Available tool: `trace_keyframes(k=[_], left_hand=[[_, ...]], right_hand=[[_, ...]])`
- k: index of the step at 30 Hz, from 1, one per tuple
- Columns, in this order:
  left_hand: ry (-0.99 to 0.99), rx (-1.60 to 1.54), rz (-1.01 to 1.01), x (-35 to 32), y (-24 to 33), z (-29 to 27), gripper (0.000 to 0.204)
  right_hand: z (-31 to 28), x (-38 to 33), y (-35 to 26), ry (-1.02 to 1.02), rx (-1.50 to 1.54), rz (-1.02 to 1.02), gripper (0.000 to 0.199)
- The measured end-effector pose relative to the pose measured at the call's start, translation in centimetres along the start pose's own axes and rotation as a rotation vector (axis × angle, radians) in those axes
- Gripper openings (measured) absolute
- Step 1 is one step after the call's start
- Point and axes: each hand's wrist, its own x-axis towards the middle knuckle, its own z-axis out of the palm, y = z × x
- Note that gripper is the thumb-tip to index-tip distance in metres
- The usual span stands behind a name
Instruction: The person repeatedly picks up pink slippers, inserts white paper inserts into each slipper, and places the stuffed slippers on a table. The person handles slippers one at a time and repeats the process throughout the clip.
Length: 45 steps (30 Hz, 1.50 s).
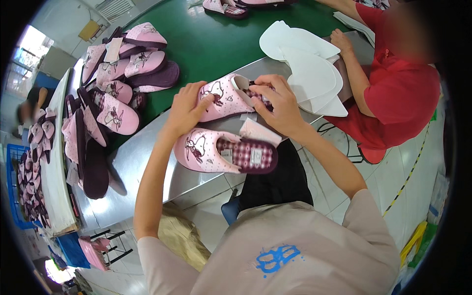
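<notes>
A pink slipper with a printed cartoon figure lies sideways at the table's edge, toe to the left. Around its toe is my left hand, thumb pressed on the printed upper. My right hand grips the heel end, thumb and fingers bent over the opening and the plaid insole. A pale sheet shows inside the opening, partly hidden. Closer to me lies a matching slipper, its red plaid insole showing, with a pale pink tag at its upper edge. My hands are not on it.
Piles of pink slippers cover the table's left side. White curved sheets overlap at the right, beside a co-worker in a red shirt. More slippers lie at the far edge. A blue crate stands far left.
</notes>
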Motion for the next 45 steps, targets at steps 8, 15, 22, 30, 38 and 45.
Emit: trace_keyframes(k=[8, 15, 22, 30, 38, 45], left_hand=[[0.172, -0.133, -0.161, -0.3, -0.2, 1.3, 0.045], [0.376, -0.324, -0.282, -0.3, 1.9, 0.1, 0.037], [0.53, -0.302, 0.04, -1.9, 3.7, -0.1, 0.028], [0.297, -0.644, -0.054, -2.5, 3.7, 0.3, 0.041], [-0.099, -0.838, -0.231, -2.5, 2.8, -1.0, 0.072], [-0.075, -0.786, -0.217, -2.6, 3.3, -0.9, 0.066]], right_hand=[[1.9, 1.4, -2.0, -0.203, 0.233, 0.227, 0.04], [1.8, -1.7, -0.9, -0.35, 0.339, 0.059, 0.025], [0.1, -0.7, -1.7, -0.524, 1.243, 0.427, 0.058], [1.5, 1.2, -2.2, -0.684, 1.238, 0.443, 0.069], [2.3, 4.3, -3.1, -0.825, 0.967, 0.299, 0.05], [3.2, 4.8, -2.3, -0.942, 1.006, 0.353, 0.043]])
